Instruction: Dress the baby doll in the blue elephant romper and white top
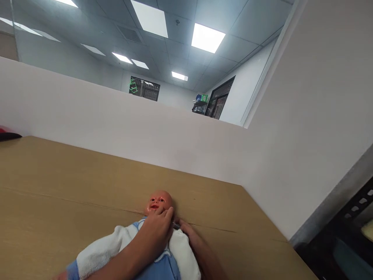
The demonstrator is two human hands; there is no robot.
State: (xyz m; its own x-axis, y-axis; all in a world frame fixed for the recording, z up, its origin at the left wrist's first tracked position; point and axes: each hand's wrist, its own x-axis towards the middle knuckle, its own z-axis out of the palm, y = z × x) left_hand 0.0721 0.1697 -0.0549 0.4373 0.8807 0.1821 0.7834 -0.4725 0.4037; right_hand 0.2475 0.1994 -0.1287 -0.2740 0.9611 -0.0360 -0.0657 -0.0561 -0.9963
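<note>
A baby doll (163, 199) lies on its back on a brown cardboard-like surface (72, 171), with its head away from me. It wears a white fleecy jacket (100, 251) with blue cuffs and blue trousers (164, 269). My left hand (159, 229) reaches across the doll's chest, its fingers bent over the chin and collar. On the other side of the neck, my right hand (186, 229) is closed beside the doll's shoulder. A small dark thing (176, 225) shows at its fingertips, too little visible to name. The collar is mostly hidden under my left hand.
A low white wall (140, 132) with glass above it runs behind the surface. A white wall (314, 116) rises on the right. A black rack (346, 233) stands at lower right. A red and black item (8, 135) sits at the far left edge.
</note>
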